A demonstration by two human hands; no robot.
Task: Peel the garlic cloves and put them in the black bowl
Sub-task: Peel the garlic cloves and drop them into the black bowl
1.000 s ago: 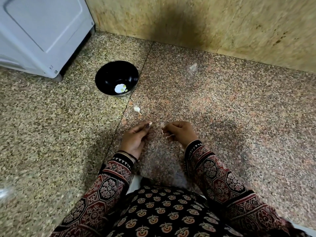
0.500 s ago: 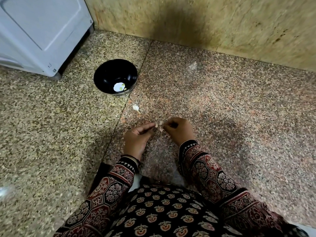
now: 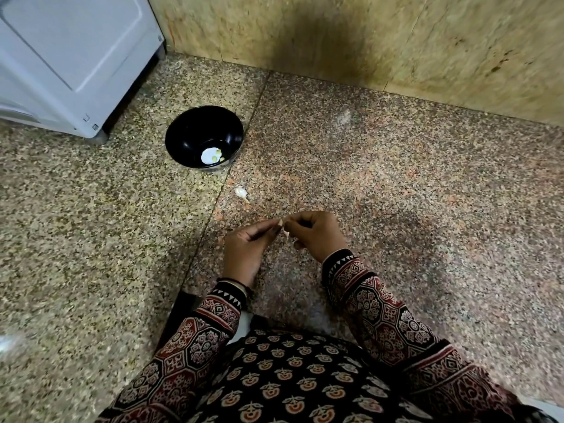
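Nearest, at six o'clock in the view, sit the person's patterned lap and two sleeves (image 3: 381,315). Just past them, near the centre, the left hand (image 3: 247,248) and the right hand (image 3: 317,236) meet fingertip to fingertip above the speckled floor (image 3: 396,209). The left thumb and forefinger pinch a garlic clove (image 3: 279,222) by its nine o'clock end. The right hand, fingers curled in, nips the three o'clock end, where a pale strip of skin (image 3: 286,234) hangs loose. Both hands are closed on this one clove.

The clove is likely light and firm, while its skin is papery and apt to tear into shreds. Bared flesh is probably a little tacky or slick. The surest hold is on the fat middle with one hand, while a nail of the other lifts the skin from a tip.

At eleven o'clock from the hands a small white piece of garlic (image 3: 241,192) lies on the floor; I cannot tell whether it is an unpeeled clove or cast-off skin. Farther along the same bearing, well apart from the hands, the black bowl (image 3: 183,129) holds a few yellowish peeled cloves (image 3: 217,155) beside a white patch. Farthest off are a white appliance (image 3: 70,56) at ten o'clock and a stained wall (image 3: 381,35) from twelve to two.
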